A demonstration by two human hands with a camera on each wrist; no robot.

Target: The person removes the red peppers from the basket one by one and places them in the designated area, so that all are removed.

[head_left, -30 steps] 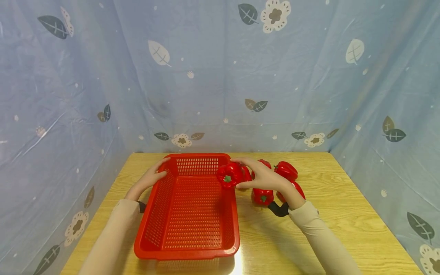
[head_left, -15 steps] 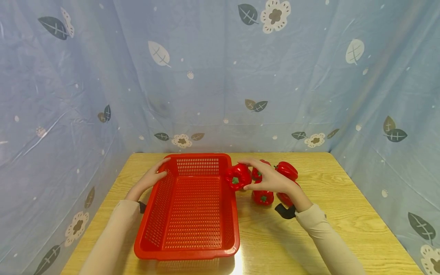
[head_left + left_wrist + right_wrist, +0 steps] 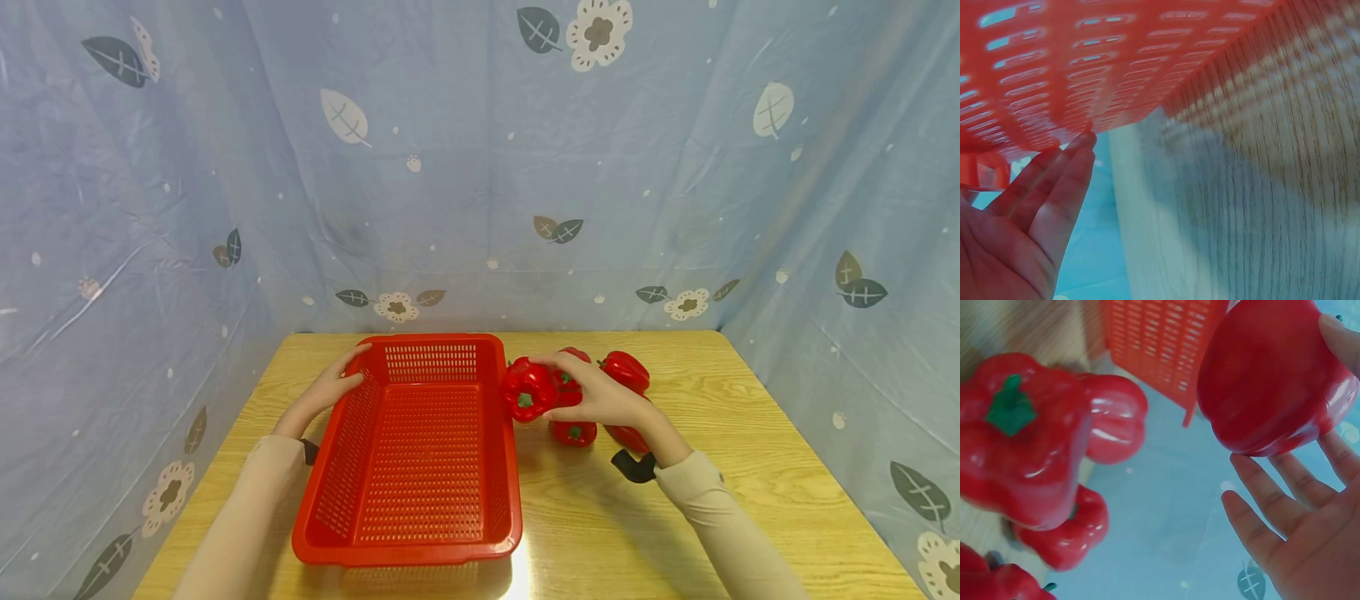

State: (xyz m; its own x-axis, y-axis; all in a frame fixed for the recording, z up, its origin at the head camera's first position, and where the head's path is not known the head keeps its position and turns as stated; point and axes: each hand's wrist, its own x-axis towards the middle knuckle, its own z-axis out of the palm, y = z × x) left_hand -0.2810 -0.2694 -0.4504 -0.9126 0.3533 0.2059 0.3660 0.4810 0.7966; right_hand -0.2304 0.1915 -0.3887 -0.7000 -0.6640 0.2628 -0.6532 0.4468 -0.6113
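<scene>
At the left side of the red plastic basket (image 3: 420,552), my left hand (image 3: 330,390) holds the rim near the far corner. In the left wrist view its straight fingers (image 3: 1067,187) touch the slotted outer wall (image 3: 1054,75). My right hand (image 3: 592,393) grips a red bell pepper (image 3: 527,385) between thumb and fingertips, just above and outside the basket's right rim. The pepper's green stem faces the head camera. In the right wrist view this pepper (image 3: 1272,381) is off the table, with the thumb on one side and fingertips (image 3: 1244,465) on the other.
Several more red bell peppers lie right of the basket, partly behind my right hand, such as one pepper (image 3: 573,432) in front and another (image 3: 626,372) farther back. The wooden table (image 3: 735,467) ends at a blue patterned curtain (image 3: 480,208).
My right hand has moved to the right with the bell pepper, from over the basket's right rim to just outside it. The left hand and basket stay put.
</scene>
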